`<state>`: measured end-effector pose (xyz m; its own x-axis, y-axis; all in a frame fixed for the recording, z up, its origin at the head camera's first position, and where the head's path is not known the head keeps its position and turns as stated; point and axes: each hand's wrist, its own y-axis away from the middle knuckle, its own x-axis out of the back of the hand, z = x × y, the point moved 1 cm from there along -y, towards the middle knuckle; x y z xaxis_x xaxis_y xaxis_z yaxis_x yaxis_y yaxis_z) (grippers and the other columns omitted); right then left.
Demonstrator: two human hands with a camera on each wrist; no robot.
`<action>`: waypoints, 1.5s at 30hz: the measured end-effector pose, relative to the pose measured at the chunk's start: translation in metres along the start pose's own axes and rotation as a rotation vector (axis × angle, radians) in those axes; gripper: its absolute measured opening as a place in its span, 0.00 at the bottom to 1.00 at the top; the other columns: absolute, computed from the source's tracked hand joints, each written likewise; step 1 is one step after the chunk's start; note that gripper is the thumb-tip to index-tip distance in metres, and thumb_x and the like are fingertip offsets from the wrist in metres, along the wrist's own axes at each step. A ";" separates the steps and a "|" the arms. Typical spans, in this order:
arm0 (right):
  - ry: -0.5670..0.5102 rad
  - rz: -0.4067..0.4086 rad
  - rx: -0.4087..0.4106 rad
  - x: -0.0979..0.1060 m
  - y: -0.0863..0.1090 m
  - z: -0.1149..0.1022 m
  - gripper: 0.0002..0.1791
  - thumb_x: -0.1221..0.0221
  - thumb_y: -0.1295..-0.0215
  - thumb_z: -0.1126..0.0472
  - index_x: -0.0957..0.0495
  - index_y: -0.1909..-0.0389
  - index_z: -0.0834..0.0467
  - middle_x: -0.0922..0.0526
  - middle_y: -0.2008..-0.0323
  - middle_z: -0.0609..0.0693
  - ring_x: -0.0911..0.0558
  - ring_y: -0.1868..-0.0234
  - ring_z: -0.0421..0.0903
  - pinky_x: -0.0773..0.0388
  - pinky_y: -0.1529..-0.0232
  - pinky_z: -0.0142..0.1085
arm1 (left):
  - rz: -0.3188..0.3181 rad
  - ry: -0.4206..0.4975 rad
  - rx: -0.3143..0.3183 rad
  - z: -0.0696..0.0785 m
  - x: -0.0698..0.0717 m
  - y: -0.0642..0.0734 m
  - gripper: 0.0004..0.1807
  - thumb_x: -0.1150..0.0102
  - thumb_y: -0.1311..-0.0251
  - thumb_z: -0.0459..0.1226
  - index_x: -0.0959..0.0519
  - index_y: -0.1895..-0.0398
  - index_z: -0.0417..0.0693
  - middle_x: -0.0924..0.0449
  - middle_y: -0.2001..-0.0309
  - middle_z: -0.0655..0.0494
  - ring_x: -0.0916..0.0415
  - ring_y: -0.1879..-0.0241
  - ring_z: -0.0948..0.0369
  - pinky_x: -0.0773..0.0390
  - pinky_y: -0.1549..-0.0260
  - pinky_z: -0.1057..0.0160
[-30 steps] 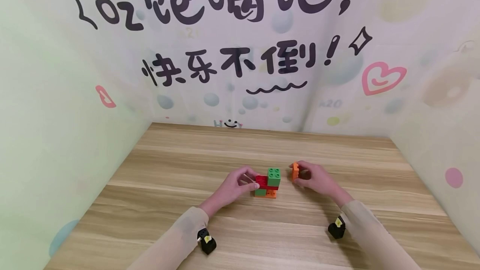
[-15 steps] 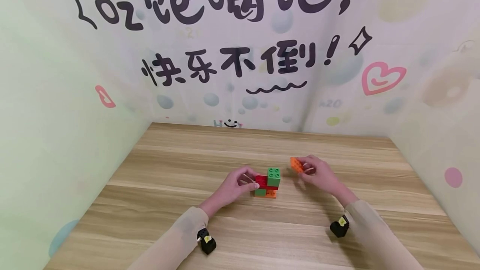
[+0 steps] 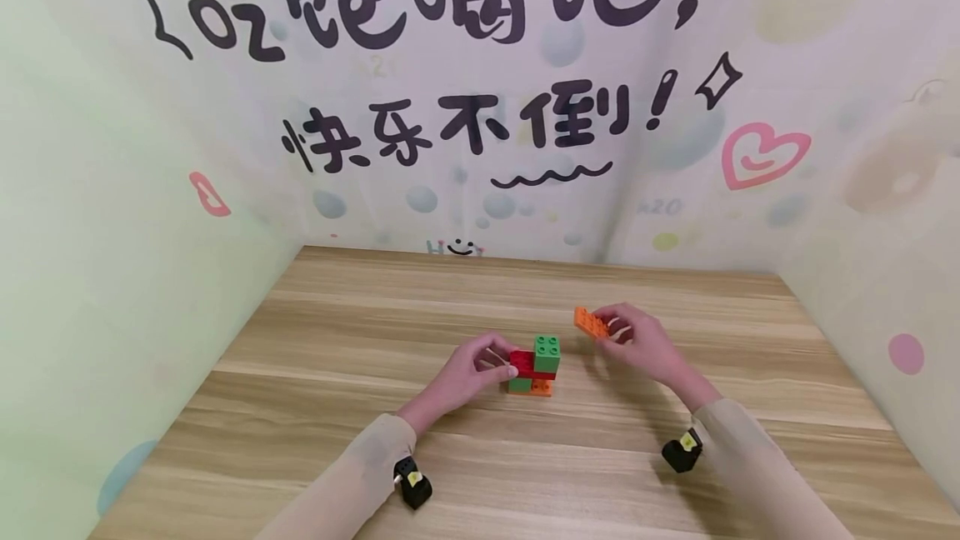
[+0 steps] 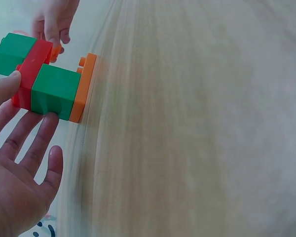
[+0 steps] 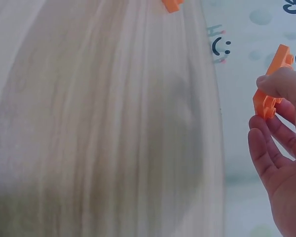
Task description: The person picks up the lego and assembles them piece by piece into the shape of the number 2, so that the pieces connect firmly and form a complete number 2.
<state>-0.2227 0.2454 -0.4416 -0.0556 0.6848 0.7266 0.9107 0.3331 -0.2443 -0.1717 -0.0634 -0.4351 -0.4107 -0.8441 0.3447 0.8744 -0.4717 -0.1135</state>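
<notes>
A small stack of toy building bricks stands on the table: an orange plate (image 4: 84, 89) at the bottom, a green brick (image 4: 55, 90) over it, a red brick (image 3: 522, 361) across that, and another green brick (image 3: 547, 353) on top at the right. My left hand (image 3: 465, 375) pinches the left end of the red brick between thumb and fingers. To the right and a little farther back, my right hand (image 3: 639, 342) holds a second orange plate (image 3: 591, 322) raised off the table, studs showing. In the right wrist view, thumb and fingertips grip this orange plate (image 5: 272, 84) by its edges.
The wood-grain table (image 3: 360, 315) ends at a printed cloth wall (image 3: 390, 190) behind, with plain side walls left and right. Black wrist cameras hang at the left sleeve (image 3: 413, 482) and the right sleeve (image 3: 682, 451).
My right hand has lifted the orange plate up and slightly back, turning it from on edge to flatter with its studs in view. The left hand and the stack stay where they were.
</notes>
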 end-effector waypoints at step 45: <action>-0.037 0.056 0.118 0.015 -0.008 -0.067 0.22 0.32 0.42 0.68 0.20 0.45 0.58 0.18 0.54 0.53 0.19 0.62 0.42 0.17 0.58 0.30 | 0.014 -0.035 0.001 -0.038 -0.001 -0.024 0.18 0.37 0.36 0.38 0.23 0.44 0.48 0.18 0.50 0.49 0.20 0.51 0.54 0.21 0.51 0.57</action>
<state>-0.2035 0.2093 -0.3852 -0.0228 0.7273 0.6860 0.8584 0.3660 -0.3596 -0.2024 -0.0608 -0.4678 -0.3894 -0.8410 0.3755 0.8801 -0.4600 -0.1176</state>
